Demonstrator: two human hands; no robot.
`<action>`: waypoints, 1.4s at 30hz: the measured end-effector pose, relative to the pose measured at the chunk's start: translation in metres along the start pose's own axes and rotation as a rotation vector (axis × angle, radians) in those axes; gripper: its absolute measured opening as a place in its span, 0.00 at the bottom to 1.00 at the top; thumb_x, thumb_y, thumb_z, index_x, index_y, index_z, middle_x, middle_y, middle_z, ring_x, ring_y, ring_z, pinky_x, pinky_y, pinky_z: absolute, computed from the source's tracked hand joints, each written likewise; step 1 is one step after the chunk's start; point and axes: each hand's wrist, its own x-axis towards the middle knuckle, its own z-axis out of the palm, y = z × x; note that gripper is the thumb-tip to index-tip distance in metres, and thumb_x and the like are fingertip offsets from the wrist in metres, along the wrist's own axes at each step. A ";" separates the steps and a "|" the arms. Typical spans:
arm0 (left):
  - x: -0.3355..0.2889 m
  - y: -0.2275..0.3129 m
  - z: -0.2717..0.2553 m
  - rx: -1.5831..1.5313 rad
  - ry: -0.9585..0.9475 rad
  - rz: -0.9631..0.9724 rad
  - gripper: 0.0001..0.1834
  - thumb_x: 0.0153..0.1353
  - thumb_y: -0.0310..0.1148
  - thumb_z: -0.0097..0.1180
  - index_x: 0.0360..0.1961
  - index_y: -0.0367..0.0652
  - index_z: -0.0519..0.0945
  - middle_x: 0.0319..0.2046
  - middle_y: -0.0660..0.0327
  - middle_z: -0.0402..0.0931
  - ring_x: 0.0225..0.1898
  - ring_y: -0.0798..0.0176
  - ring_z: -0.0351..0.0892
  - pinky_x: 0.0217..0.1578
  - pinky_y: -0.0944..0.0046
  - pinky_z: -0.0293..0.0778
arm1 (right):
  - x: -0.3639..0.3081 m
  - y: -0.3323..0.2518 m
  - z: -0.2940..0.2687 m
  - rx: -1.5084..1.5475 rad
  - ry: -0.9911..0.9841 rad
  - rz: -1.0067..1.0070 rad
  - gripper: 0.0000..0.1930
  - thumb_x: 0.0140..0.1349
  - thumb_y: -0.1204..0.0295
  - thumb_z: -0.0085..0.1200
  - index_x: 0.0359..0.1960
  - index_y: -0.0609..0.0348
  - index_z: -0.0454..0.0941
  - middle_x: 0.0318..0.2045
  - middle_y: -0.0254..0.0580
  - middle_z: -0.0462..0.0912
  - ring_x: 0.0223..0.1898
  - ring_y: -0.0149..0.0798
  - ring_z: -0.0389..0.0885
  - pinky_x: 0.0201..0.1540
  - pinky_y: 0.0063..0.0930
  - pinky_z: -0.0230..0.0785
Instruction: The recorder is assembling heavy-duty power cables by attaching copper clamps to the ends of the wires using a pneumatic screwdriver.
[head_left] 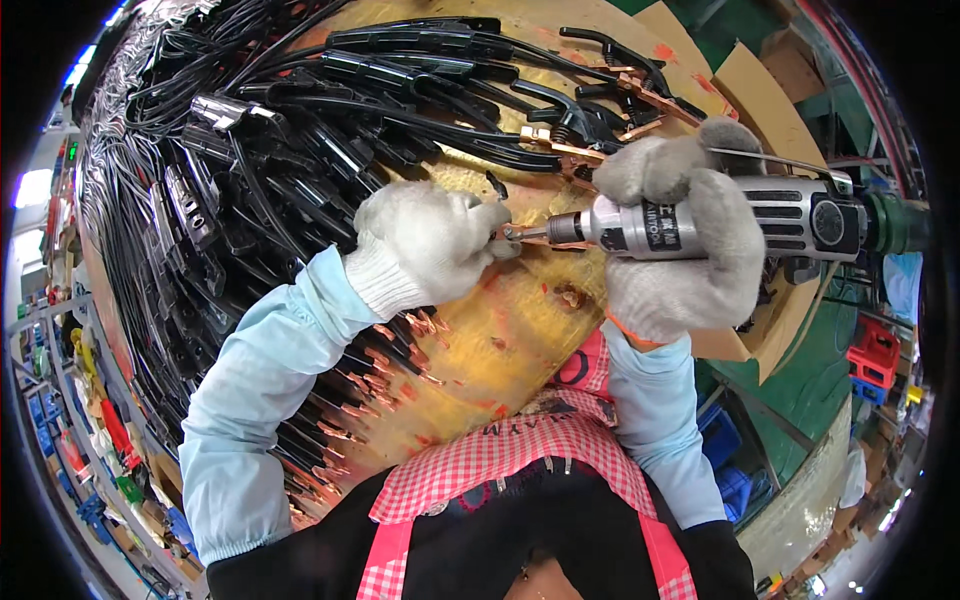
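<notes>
My right hand (680, 225), in a white-grey knit glove, wraps round the silver body of a power screwdriver (790, 222) lying level with its tip to the left. In a matching glove, my left hand (430, 235) pinches a small copper piece (512, 232), mostly hidden by the fingers, at the screwdriver's bit (535, 233). Just beyond both hands lie black clamps (570, 115) with copper jaws. A small black piece (496, 184) rests on the table above my left fingers.
Black cables (150, 240) and black handle sleeves (330, 150) heap over the left and far side of the worn yellow table (500, 350). Bare copper ends (370, 385) lie near my left forearm. A cardboard box (790, 130) stands at the right edge, with red crates (873, 352) beyond.
</notes>
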 end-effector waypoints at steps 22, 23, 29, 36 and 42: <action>0.002 0.000 0.009 -0.081 0.058 0.018 0.14 0.58 0.50 0.63 0.32 0.52 0.84 0.18 0.58 0.80 0.23 0.50 0.83 0.23 0.50 0.76 | -0.009 0.000 0.013 -0.241 -0.039 -0.001 0.22 0.59 0.70 0.54 0.55 0.64 0.71 0.30 0.50 0.78 0.32 0.48 0.77 0.38 0.45 0.74; 0.002 0.001 0.008 -0.080 0.063 0.017 0.14 0.58 0.50 0.63 0.32 0.52 0.84 0.18 0.58 0.80 0.23 0.50 0.83 0.22 0.50 0.76 | -0.010 -0.002 0.014 -0.239 -0.045 -0.002 0.22 0.59 0.71 0.54 0.55 0.64 0.71 0.30 0.50 0.78 0.32 0.48 0.77 0.38 0.45 0.74; 0.001 0.004 0.007 -0.051 0.067 -0.002 0.13 0.57 0.48 0.63 0.31 0.52 0.84 0.17 0.59 0.79 0.22 0.51 0.82 0.22 0.51 0.75 | -0.012 -0.002 0.014 -0.222 -0.060 0.003 0.22 0.60 0.71 0.54 0.57 0.63 0.71 0.31 0.52 0.79 0.34 0.50 0.79 0.40 0.46 0.75; 0.006 -0.001 0.006 -0.112 0.187 0.040 0.12 0.55 0.44 0.67 0.36 0.52 0.85 0.24 0.58 0.81 0.27 0.49 0.83 0.27 0.51 0.75 | -0.002 -0.005 -0.015 -0.091 -0.089 0.078 0.23 0.60 0.72 0.54 0.58 0.63 0.70 0.33 0.53 0.81 0.36 0.51 0.81 0.42 0.48 0.77; 0.013 0.002 -0.007 -0.158 0.255 0.080 0.13 0.51 0.40 0.70 0.37 0.49 0.84 0.31 0.57 0.82 0.33 0.46 0.81 0.34 0.51 0.75 | -0.012 -0.028 -0.057 -0.217 0.135 0.116 0.18 0.64 0.69 0.54 0.50 0.70 0.76 0.38 0.59 0.85 0.41 0.54 0.85 0.50 0.46 0.79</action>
